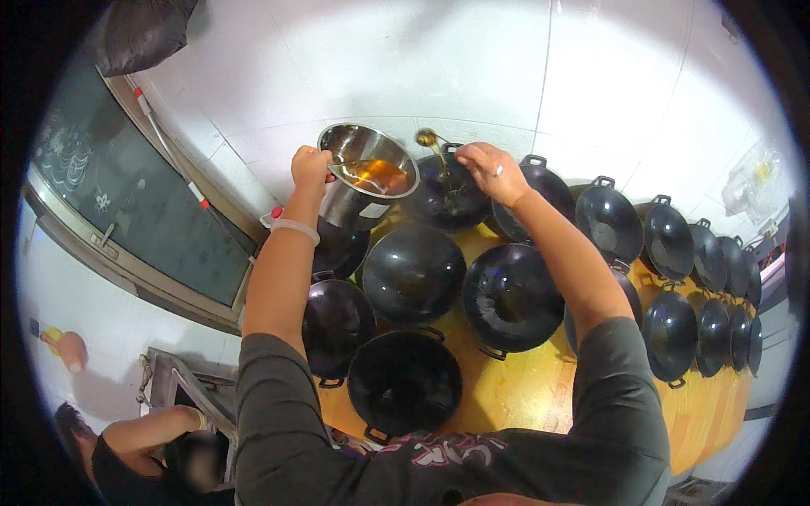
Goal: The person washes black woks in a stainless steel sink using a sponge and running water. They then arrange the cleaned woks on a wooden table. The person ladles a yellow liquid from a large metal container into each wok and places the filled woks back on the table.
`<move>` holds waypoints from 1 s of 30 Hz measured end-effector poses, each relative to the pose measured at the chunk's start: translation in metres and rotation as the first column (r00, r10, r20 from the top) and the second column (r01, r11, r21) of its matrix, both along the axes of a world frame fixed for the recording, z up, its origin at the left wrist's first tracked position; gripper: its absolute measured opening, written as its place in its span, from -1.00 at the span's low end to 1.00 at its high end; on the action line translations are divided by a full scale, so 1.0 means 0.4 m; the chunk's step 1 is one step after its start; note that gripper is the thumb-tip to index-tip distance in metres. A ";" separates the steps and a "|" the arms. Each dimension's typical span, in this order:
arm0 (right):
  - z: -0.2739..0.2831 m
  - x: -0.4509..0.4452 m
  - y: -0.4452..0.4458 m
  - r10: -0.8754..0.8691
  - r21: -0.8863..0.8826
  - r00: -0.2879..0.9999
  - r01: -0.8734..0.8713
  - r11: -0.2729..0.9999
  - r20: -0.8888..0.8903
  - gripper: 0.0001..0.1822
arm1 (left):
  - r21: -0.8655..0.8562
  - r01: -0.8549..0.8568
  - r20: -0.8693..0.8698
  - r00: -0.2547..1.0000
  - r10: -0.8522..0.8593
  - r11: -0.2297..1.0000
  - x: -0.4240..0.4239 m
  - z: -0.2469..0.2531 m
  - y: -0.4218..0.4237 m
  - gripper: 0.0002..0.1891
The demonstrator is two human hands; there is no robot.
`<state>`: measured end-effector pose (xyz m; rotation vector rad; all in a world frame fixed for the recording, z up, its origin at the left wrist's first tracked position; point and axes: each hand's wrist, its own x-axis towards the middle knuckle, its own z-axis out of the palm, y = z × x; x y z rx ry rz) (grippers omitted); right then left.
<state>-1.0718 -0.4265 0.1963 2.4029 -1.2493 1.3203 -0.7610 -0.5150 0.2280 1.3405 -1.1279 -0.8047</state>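
Note:
My left hand [310, 167] grips the side of a stainless steel pot [345, 209], which is tilted so its mouth faces me. Inside lies a clear amber liquid [380, 176], likely oil. My right hand [497, 174] holds a small ladle [426, 137] whose bowl is off to the left of the fingers. A thin stream of liquid [441, 161] falls from the ladle into a black two-handled wok [452, 205] near the wall. Much of the ladle's handle is hidden or blurred. Directly below my arms sit more black woks, including one [414, 275] in the middle.
The woks stand in rows on a wooden table [506, 392], running far to the right. A white wall [443, 63] rises behind them. At left are a glazed door [145, 190] and a pole [171, 148]. Another person's arm [152, 430] appears at lower left beside a metal sink-like unit.

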 end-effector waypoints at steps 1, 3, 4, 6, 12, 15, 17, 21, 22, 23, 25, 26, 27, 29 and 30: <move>0.003 0.017 -0.003 0.079 -0.110 0.995 -0.085 0.990 -0.057 -0.88 | -0.013 0.017 -0.030 0.999 -0.018 1.000 0.013 -0.006 -0.006 -0.83; 0.002 0.093 -0.025 0.112 0.007 0.977 -0.113 0.994 -0.179 -0.83 | -0.024 0.030 -0.044 0.999 -0.031 0.999 0.045 -0.017 -0.015 -0.83; -0.008 0.123 -0.039 0.164 0.010 0.967 -0.165 0.986 -0.196 -0.85 | -0.024 0.031 -0.031 0.999 -0.032 0.999 0.059 -0.012 -0.017 -0.83; -0.029 0.181 -0.070 0.268 0.016 0.936 -0.271 0.962 -0.229 -0.86 | -0.029 0.017 -0.019 1.000 -0.018 0.999 0.080 0.001 -0.015 -0.83; -0.005 0.312 -0.173 -0.128 0.511 0.940 -0.056 0.858 0.317 -0.64 | -0.051 -0.020 -0.060 0.998 0.017 0.999 0.160 0.004 -0.033 -0.84; 0.027 0.298 -0.275 -0.213 0.546 0.794 -0.170 0.821 0.569 -0.68 | -0.047 -0.038 -0.084 0.996 0.034 0.998 0.177 0.019 -0.055 -0.84; 0.072 0.304 -0.298 -0.173 0.519 0.771 -0.228 0.824 0.613 -0.67 | -0.053 -0.061 -0.031 0.998 0.060 0.997 0.235 0.020 -0.073 -0.83; 0.102 0.317 -0.300 -0.151 0.438 0.813 -0.138 0.888 0.562 -0.68 | 0.009 -0.041 -0.020 0.999 0.041 0.999 0.314 0.040 -0.074 -0.86; 0.098 0.321 -0.301 -0.156 0.425 0.833 -0.102 0.899 0.531 -0.69 | 0.010 -0.073 -0.002 0.997 0.073 0.997 0.321 0.044 -0.070 -0.86; 0.078 0.326 -0.305 -0.180 0.398 0.861 -0.029 0.917 0.476 -0.69 | 0.011 -0.081 0.002 0.997 0.081 0.997 0.334 0.039 -0.069 -0.86; 0.010 0.328 -0.320 -0.240 0.318 0.901 0.123 0.940 0.362 -0.70 | 0.006 -0.089 0.003 0.996 0.089 0.996 0.351 0.033 -0.069 -0.86; -0.020 0.322 -0.328 -0.234 0.294 0.909 0.132 0.947 0.346 -0.70 | 0.007 -0.115 0.015 0.993 0.115 0.993 0.351 0.032 -0.067 -0.86; -0.031 0.327 -0.310 -0.219 0.270 0.930 0.139 0.953 0.294 -0.72 | 0.012 -0.151 0.030 0.988 0.151 0.988 0.357 0.025 -0.057 -0.86; -0.036 0.340 -0.253 -0.187 0.211 0.964 0.146 0.966 0.189 -0.75 | 0.017 -0.194 0.042 0.980 0.193 0.981 0.382 0.016 -0.037 -0.86; -0.030 0.330 -0.246 -0.030 0.010 0.995 0.029 1.000 0.093 -0.86 | 0.019 -0.196 0.039 0.980 0.195 0.980 0.394 0.010 -0.030 -0.86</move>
